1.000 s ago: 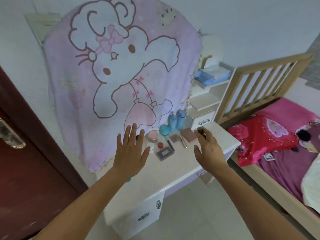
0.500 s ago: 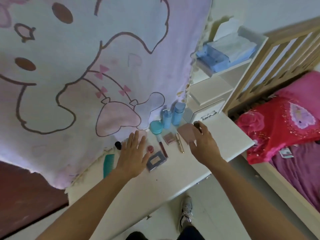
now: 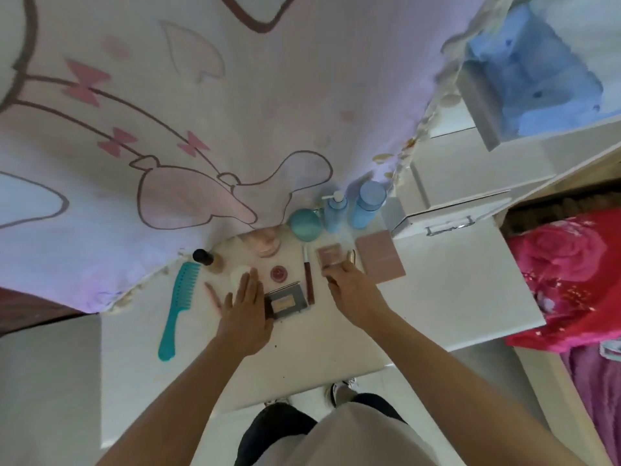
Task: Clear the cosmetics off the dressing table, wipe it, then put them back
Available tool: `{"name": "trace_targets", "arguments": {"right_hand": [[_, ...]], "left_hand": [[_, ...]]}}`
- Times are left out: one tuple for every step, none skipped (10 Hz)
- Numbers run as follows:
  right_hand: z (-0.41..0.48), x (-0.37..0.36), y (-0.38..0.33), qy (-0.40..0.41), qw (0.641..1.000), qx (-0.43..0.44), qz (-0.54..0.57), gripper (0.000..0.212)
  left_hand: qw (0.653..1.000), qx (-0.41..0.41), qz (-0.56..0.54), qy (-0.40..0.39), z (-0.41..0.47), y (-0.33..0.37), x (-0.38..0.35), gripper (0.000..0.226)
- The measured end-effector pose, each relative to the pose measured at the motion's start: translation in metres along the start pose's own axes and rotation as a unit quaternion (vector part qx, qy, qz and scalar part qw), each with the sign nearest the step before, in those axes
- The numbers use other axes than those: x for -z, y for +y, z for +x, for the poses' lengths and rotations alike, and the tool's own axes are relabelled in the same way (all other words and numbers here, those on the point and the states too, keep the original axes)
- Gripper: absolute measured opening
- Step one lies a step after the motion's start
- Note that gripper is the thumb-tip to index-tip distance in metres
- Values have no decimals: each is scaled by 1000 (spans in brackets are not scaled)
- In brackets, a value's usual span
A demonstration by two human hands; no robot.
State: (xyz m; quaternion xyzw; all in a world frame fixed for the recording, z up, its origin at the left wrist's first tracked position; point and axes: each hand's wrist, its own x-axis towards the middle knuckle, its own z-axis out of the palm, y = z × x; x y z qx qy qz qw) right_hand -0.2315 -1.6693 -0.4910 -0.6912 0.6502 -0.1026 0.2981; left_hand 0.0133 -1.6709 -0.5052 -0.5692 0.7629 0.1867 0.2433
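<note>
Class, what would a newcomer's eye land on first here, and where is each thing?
The huge pink cartoon blanket hanging behind the dressing table fills the upper picture. On the white top, a teal comb lies at the left and two blue bottles stand at the back. The left hand is flat beside a grey compact; the right hand reaches a small pink palette.

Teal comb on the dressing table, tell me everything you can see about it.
The comb is teal, plastic-looking, one piece: a toothed head and a long narrow handle with a rounded end. It lies flat on the white dressing table, handle toward the near edge, head toward the draped blanket. It lies apart from the left hand, and nothing grips it.
</note>
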Motion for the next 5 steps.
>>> {"name": "trace_targets", "arguments": {"right_hand": [[-2, -20, 0, -33, 999, -14, -15, 30], [-10, -39, 5, -53, 995, -26, -77, 34], [-18, -50, 4, -56, 988, -19, -142, 39], [-19, -57, 2, -71, 980, -22, -184, 40], [-15, -56, -3, -87, 980, -42, -177, 41]], "left_hand": [[1000, -12, -9, 6, -2, -3, -3, 81], [999, -27, -21, 4, -4, -9, -3, 83], [999, -33, -30, 10, -4, -12, 0, 87], [999, -35, -27, 16, -4, -12, 2, 87], [999, -29, -27, 13, -3, -14, 4, 85]]}}
